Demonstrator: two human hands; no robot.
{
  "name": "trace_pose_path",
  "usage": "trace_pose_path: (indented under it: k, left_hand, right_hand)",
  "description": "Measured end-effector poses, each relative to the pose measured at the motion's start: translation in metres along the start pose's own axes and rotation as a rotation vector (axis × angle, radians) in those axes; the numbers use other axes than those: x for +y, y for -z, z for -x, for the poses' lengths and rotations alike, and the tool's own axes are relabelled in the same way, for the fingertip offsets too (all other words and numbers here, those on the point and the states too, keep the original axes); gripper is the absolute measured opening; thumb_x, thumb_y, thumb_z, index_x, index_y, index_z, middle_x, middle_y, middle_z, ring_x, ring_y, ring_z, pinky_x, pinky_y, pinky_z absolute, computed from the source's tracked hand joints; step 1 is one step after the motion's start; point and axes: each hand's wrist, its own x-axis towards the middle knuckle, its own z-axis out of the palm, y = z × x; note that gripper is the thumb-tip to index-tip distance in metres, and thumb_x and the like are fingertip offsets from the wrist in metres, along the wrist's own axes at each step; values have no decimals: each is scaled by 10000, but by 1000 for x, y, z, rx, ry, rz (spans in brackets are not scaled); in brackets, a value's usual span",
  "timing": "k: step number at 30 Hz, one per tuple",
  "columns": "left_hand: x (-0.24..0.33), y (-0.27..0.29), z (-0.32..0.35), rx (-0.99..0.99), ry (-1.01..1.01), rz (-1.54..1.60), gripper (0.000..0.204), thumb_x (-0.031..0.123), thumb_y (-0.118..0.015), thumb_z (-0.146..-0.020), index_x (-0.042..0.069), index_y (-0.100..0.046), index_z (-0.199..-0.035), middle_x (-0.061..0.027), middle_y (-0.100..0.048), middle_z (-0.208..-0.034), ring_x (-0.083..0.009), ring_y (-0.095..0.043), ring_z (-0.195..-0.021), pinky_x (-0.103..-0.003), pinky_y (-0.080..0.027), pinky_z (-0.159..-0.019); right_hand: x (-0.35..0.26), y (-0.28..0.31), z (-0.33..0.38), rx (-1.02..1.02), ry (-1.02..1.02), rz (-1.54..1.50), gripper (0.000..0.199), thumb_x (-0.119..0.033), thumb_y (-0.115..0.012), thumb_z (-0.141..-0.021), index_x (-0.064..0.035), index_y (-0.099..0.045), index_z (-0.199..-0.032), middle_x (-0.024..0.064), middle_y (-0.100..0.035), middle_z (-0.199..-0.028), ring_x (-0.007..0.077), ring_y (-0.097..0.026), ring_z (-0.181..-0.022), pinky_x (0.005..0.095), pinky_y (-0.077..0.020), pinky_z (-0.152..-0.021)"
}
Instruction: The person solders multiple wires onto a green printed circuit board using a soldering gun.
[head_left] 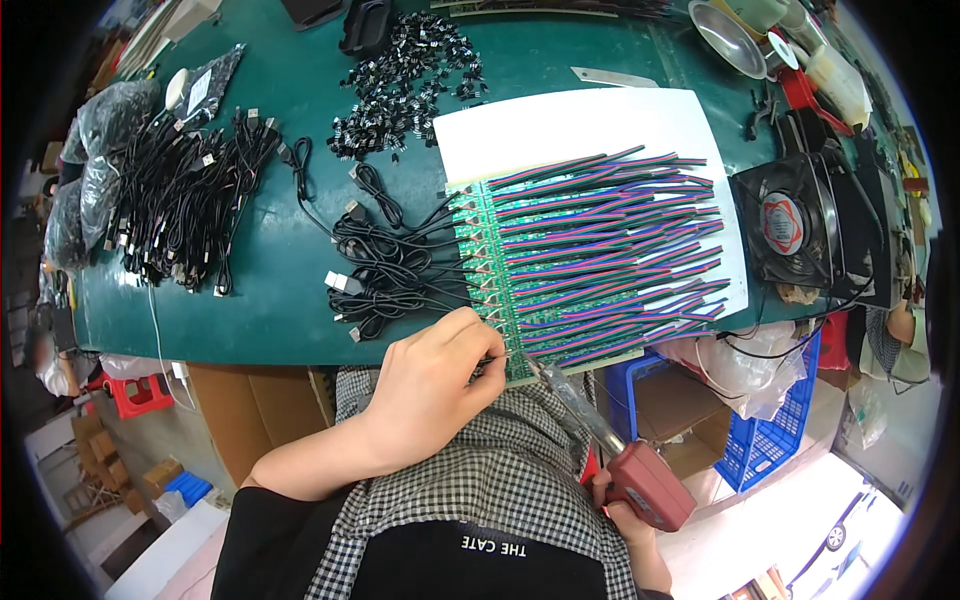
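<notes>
A green circuit-board strip panel (497,290) lies at the near edge of the green table (270,290), with rows of multicoloured ribbon wires (610,250) fanning to the right over a white sheet (560,125). My left hand (440,385) pinches a thin black wire at the panel's near left corner. My right hand (625,520) grips the red handle of a soldering iron (610,440); its tip points at that same corner. Black cables (385,265) run from the panel's left edge.
A bundle of black plug cables (185,200) lies at the left, a heap of small black parts (410,85) at the back. A black fan (790,225) stands at the right, a metal bowl (728,38) behind it. Blue crates (775,430) sit below the table.
</notes>
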Motion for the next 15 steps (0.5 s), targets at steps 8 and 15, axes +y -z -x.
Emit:
trace_pose_path:
  k: [8, 15]
  left_hand:
    - [2, -3, -1, 6, 2, -35, 126, 34, -676, -753, 39, -559, -798, -75, -538, -777, -275, -612, -665, -382, -489, -558]
    - [1, -4, -1, 27, -16, -60, 125, 30, -673, -753, 36, -554, -790, -73, -535, -769, -268, -610, -649, -378, -492, -543]
  right_hand:
    - [10, 7, -2, 12, 186, 319, 597, -281, -816, -677, 112, -617, -1081, 95, -669, -749, 180, -648, -612, 267, -496, -569]
    - [9, 11, -9, -84, 256, 390, 676, -301, -817, -674, 108, -588, -1162, 88, -679, -736, 185, -664, -625, 274, -510, -590]
